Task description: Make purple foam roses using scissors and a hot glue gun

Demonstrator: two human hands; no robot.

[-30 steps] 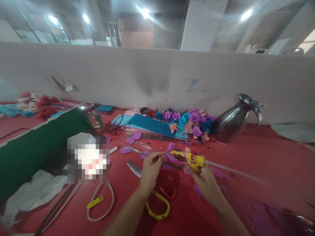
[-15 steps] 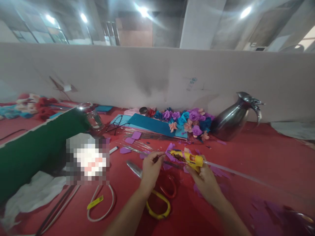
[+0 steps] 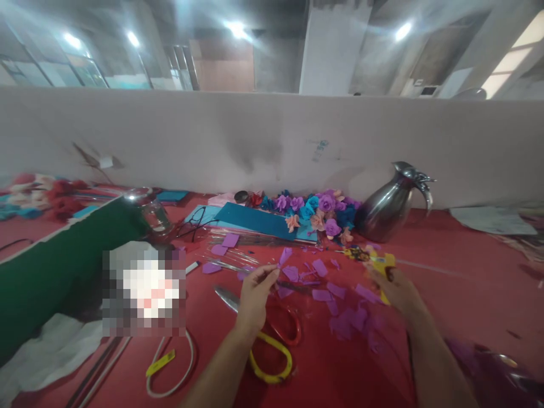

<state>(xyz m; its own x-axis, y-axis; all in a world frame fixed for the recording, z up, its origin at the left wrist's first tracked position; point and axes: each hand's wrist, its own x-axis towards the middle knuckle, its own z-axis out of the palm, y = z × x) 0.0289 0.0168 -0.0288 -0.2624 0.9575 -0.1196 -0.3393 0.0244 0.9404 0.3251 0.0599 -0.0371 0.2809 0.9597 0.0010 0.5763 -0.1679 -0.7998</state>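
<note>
My left hand (image 3: pixel 255 294) is pinched on the stem of a small purple paper petal (image 3: pixel 284 256), held just above the red table (image 3: pixel 459 294). Off to the right, my right hand (image 3: pixel 393 286) grips a yellow glue gun (image 3: pixel 380 262), its nozzle pointing left and away from the petal. Loose purple paper pieces (image 3: pixel 340 306) lie scattered between the two hands. Under my left wrist lie scissors with red and yellow handles (image 3: pixel 276 345).
A steel jug (image 3: pixel 389 204) stands at the back right beside a heap of purple, blue and peach paper flowers (image 3: pixel 318 209). Blue sheets (image 3: pixel 255 218), thin rods, spectacles (image 3: pixel 193 224) and a glass jar (image 3: pixel 153 212) lie behind. A green roll (image 3: pixel 55 266) and white cable (image 3: pixel 170 362) fill the left.
My right hand has swung the glue gun to the right, away from the petal. The left hand has stayed put with the petal. The camera turned a little to the right.
</note>
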